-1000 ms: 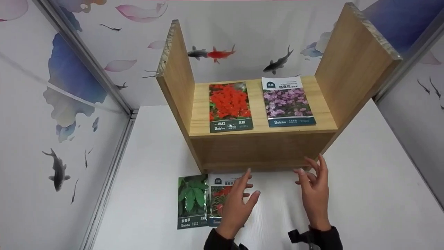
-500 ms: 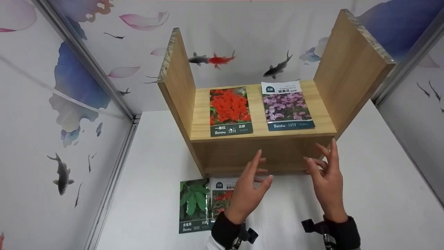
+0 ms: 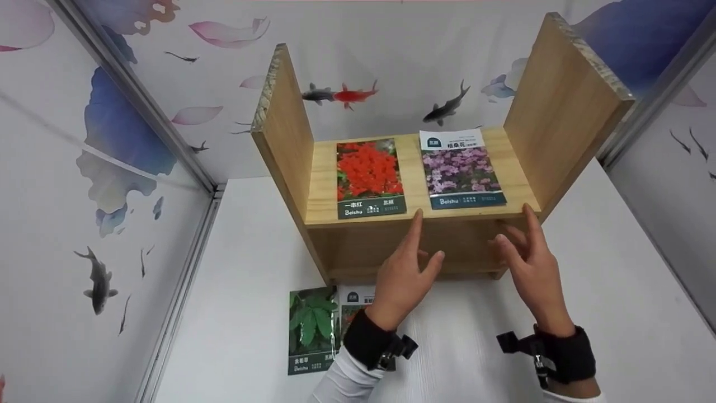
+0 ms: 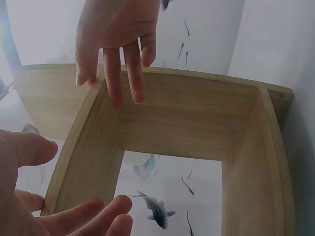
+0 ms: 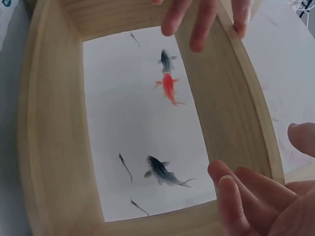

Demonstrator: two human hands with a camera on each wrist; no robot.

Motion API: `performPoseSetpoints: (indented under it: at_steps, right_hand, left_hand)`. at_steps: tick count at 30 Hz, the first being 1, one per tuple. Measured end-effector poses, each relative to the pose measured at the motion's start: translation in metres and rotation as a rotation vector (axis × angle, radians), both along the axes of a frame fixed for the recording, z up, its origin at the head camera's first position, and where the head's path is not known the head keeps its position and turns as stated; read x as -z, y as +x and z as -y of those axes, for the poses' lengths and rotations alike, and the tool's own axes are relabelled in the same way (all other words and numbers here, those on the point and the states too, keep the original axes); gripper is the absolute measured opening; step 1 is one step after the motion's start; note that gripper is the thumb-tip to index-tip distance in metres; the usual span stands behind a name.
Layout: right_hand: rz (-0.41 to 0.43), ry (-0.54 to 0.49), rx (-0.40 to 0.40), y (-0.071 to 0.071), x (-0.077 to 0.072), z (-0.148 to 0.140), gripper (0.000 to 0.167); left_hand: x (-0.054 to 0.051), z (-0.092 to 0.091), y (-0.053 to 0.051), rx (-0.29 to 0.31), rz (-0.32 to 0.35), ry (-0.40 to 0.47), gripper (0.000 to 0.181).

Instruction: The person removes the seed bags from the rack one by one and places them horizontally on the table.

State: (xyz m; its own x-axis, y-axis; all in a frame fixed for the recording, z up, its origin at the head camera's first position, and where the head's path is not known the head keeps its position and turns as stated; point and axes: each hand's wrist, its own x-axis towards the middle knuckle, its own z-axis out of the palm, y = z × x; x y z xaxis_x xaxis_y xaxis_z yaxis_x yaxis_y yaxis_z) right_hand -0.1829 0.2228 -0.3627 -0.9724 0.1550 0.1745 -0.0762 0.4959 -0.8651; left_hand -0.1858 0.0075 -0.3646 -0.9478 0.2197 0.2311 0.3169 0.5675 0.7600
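Observation:
A wooden shelf unit (image 3: 422, 221) with two tall side boards stands before me. On its board lie a seed packet with red flowers (image 3: 371, 173) and a seed packet with purple flowers (image 3: 463, 174). My left hand (image 3: 400, 285) reaches to the board's front edge, its index fingertip just below the gap between the packets. Near the front right corner, the index fingertip of my right hand (image 3: 534, 274) is at the same edge. Neither hand holds anything. In the left wrist view, other fingers (image 4: 106, 216) of the left hand are loosely bent by the shelf's lower compartment.
On the white table (image 3: 235, 291), left of the hands, lie a green-leaf seed packet (image 3: 311, 330) and another seed packet (image 3: 358, 295), mostly covered by the left arm. Printed panels with metal rails (image 3: 184, 280) enclose the sides and back.
Both hands have moved up and forward from below the shelf to its front board edge, drifting slightly right. The packets stay where they were on the shelf and table.

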Motion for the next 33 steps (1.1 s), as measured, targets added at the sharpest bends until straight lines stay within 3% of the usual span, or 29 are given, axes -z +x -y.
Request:
performPoseSetpoints:
  at_steps: [7,11,18,24,33]
  right_hand:
    - [0.059,-0.092,-0.037,-0.016,-0.015,-0.005,0.065]
    - [0.055,-0.217,-0.088,-0.024,-0.018,-0.006,0.063]
    - [0.051,-0.318,-0.146,-0.032,-0.033,-0.002,0.064]
    - [0.07,-0.354,-0.144,-0.042,-0.025,-0.002,0.067]
    - [0.137,-0.176,-0.074,-0.045,-0.024,0.005,0.073]
  left_hand:
    - [-0.014,-0.006,-0.011,-0.017,-0.052,-0.132,0.074]
    - [-0.019,-0.011,-0.017,-0.029,-0.003,-0.121,0.075]
    - [-0.027,-0.019,-0.027,0.017,0.195,0.097,0.083]
    - [-0.028,-0.025,-0.038,0.072,0.302,0.279,0.085]
    - [-0.028,-0.027,-0.042,0.138,0.404,0.532,0.085]
